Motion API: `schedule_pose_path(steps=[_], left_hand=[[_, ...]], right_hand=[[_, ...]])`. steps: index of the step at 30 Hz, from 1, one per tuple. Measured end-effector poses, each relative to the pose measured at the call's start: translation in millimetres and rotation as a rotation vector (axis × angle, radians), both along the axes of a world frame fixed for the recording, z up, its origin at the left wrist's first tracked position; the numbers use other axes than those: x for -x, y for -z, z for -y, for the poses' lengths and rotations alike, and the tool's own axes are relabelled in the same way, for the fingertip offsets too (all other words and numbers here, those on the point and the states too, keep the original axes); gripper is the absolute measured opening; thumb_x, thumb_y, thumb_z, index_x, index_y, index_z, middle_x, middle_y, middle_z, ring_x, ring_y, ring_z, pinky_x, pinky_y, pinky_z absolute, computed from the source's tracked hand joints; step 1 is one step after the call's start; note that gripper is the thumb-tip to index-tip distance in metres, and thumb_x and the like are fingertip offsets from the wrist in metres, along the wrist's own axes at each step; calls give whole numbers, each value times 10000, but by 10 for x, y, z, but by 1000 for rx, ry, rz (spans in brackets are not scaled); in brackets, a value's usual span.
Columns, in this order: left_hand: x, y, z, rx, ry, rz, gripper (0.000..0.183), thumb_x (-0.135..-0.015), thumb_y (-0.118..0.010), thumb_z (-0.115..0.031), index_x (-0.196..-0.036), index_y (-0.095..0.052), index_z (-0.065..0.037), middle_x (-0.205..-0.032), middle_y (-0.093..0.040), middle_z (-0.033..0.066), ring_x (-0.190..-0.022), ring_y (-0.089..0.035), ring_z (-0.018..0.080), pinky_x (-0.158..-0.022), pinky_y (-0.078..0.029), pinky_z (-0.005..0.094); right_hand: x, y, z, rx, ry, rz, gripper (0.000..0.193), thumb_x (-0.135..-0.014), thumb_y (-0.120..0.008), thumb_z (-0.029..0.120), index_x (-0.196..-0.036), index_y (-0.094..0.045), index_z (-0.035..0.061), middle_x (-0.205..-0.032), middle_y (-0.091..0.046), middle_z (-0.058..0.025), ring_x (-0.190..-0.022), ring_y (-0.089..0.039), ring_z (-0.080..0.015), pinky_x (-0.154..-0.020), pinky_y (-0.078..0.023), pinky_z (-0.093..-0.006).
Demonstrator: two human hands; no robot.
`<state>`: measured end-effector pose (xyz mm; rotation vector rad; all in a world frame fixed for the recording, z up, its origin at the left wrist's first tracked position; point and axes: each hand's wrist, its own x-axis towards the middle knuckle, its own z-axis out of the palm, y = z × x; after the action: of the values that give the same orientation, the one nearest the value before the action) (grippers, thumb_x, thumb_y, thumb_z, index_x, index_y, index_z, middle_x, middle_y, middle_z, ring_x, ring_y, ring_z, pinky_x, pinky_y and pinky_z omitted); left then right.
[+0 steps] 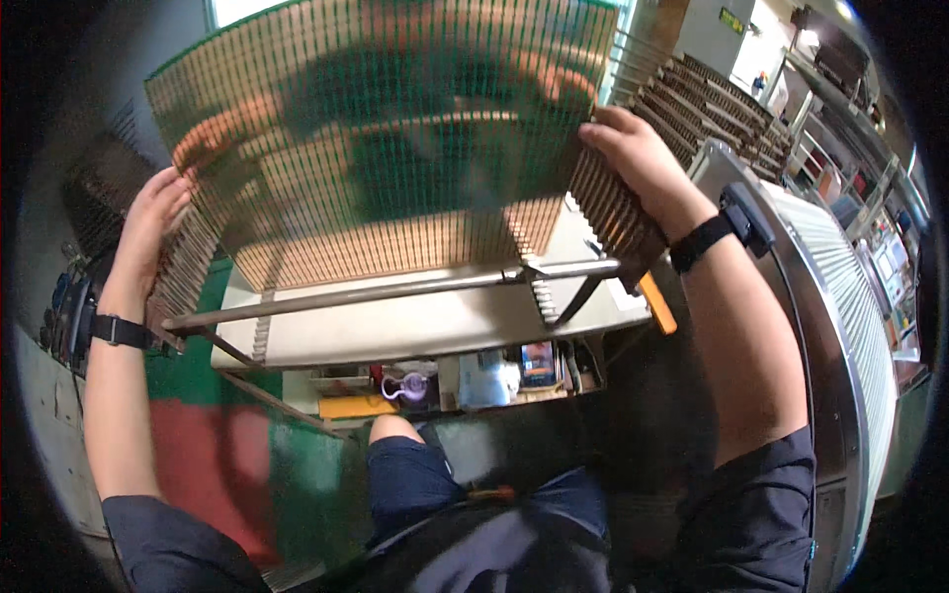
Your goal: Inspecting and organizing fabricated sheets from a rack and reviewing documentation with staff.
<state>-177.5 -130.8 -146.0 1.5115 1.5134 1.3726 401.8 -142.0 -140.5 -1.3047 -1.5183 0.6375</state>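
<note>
A large, thin, shiny panel (pixel 425 188) with a green and copper-coloured grid stands tilted in front of me, with mirror-like reflections across it. My left hand (pixel 153 217) is closed at its left edge, fingertips against the border. At the opposite edge my right hand (pixel 638 158) grips the panel with the thumb on the near side; some of its fingers are hidden. The panel's lower part is between the toothed sides of a slotted metal rack (pixel 395 291), whose long bar runs across the front.
Beneath the rack is a white table (pixel 405 331). Its lower shelf holds a purple cup-like item (pixel 407 387) and several packages. More slotted racks (pixel 707 109) stand at the back right. A metal-framed ribbed unit (pixel 825 247) is close by my right arm.
</note>
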Motion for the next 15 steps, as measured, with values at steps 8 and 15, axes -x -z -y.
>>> schedule_pose_path(steps=[8,15], left_hand=[[-109,-25,196,-30,60,63,553,-997,-612,-264,-1456,-451,-2,-1403,-561,102,-1270,-556,181,-1082,-427,304],[-221,-68,309,-112,-24,81,546,-983,-639,-321,-1451,-486,-86,-1317,-606,-10,-1185,-575,104,-1006,-415,263]], right_hand=[[-61,58,10,6,-161,-77,514,-962,-627,167,-1404,-487,-54,-1267,-639,-154,-1109,-623,-211,-963,-492,-329],[10,-18,180,-5,-153,-77,633,-978,-622,247,-1546,-371,127,-1510,-468,-69,-1382,-438,-212,-1081,-369,-457]])
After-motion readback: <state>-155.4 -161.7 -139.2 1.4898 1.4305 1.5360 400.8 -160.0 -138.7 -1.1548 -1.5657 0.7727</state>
